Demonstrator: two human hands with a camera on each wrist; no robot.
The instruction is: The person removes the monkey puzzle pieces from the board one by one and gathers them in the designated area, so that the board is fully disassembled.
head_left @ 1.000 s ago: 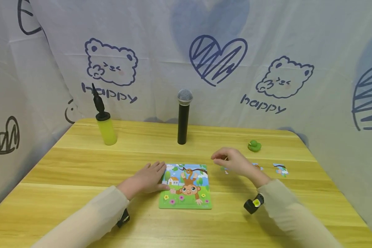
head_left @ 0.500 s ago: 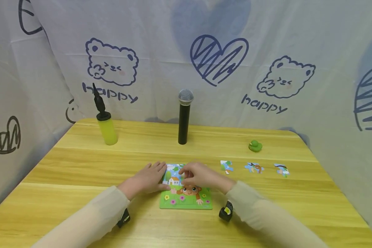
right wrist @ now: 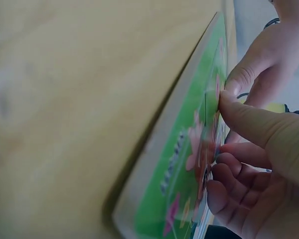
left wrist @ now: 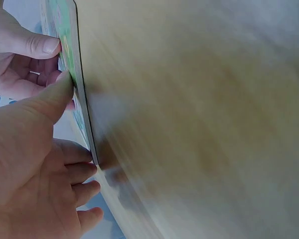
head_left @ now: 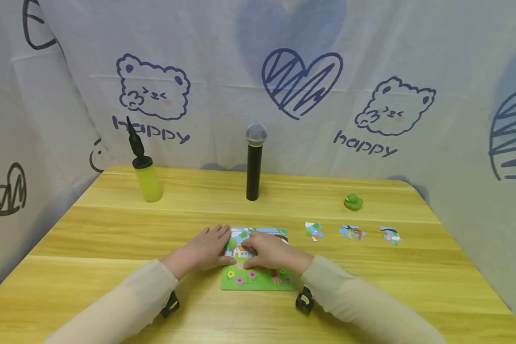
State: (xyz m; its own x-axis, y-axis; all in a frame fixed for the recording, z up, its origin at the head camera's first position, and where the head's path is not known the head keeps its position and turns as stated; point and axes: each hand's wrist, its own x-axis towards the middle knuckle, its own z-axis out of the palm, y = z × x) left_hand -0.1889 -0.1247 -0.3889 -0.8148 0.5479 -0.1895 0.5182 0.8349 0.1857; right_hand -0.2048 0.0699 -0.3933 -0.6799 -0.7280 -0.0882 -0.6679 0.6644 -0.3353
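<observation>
Three loose puzzle pieces [head_left: 314, 231] [head_left: 351, 232] [head_left: 389, 235] lie in a row right of the puzzle board [head_left: 258, 286], so I'd call those left to place! Picture shows around the board's margins, but the right hand [head_left: 273, 251] hides its middle, so how much is fitted, I can't tell. That hand has curved fingers, tips down on the board; whether they pinch a piece is hidden. And the left hand [head_left: 202, 251], fingers straight and relaxed, rests at the board's left edge, thumb reaching over it. Tight quarters on the board's left half, thumbs near each other! Plain wood tabletop [head_left: 258, 320] runs along the near edge; beyond the far edge, well apart, stands a microphone [head_left: 253, 162].
</observation>
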